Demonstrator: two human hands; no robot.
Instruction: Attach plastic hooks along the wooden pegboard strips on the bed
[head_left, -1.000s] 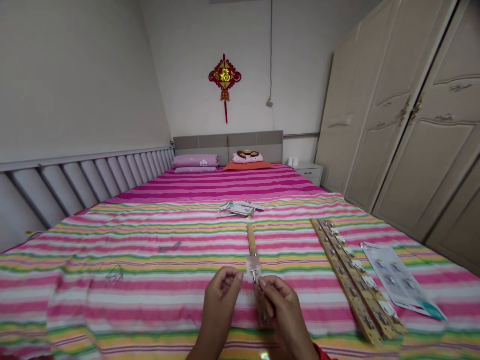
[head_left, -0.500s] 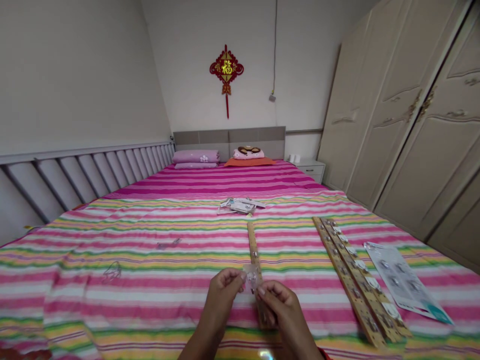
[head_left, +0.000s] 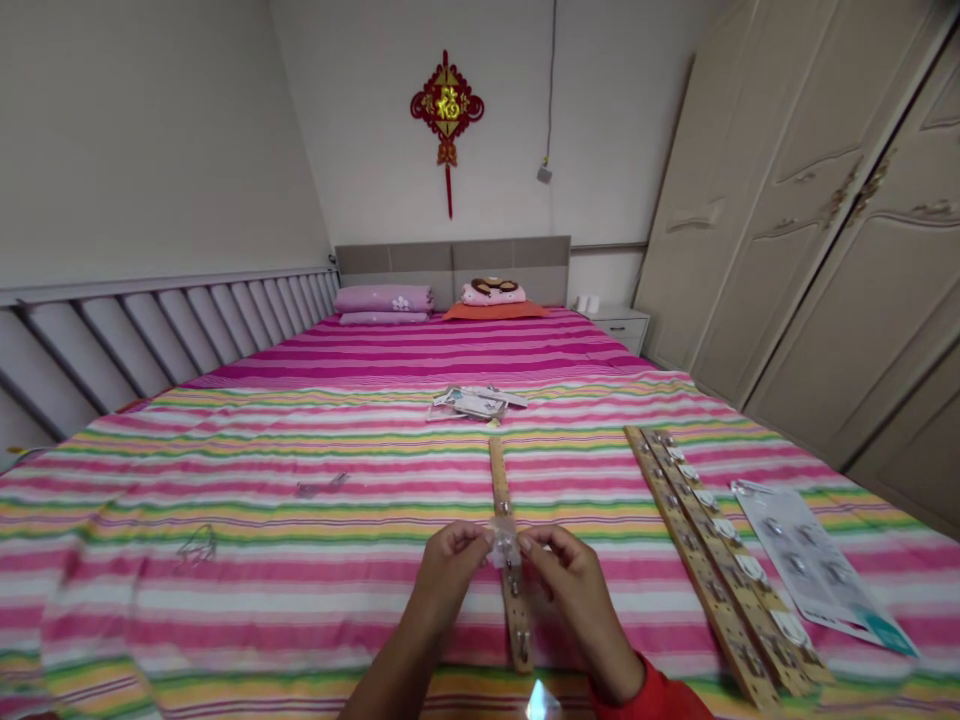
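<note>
Tan strip (head_left: 514, 610) on striped bedspread (head_left: 262, 600), grey headbd (head_left: 510, 265) behind, wardrobe (head_left: 787, 290) R

from where i'm standing, a narrow, tan wooden strip (head_left: 514, 600) lies flat, low in view, just on the five o'clock side of six. it runs lengthwise, its far end tipped slightly toward eleven o'clock and its near end toward five. shiny metal fittings (head_left: 523, 643) sit along it. over its middle is a small clear patch (head_left: 504, 545), see-through and glossy, pinched at its nine and three o'clock edges, a bit of metal showing toward six. whether it touches the wood, i can't tell.
</note>
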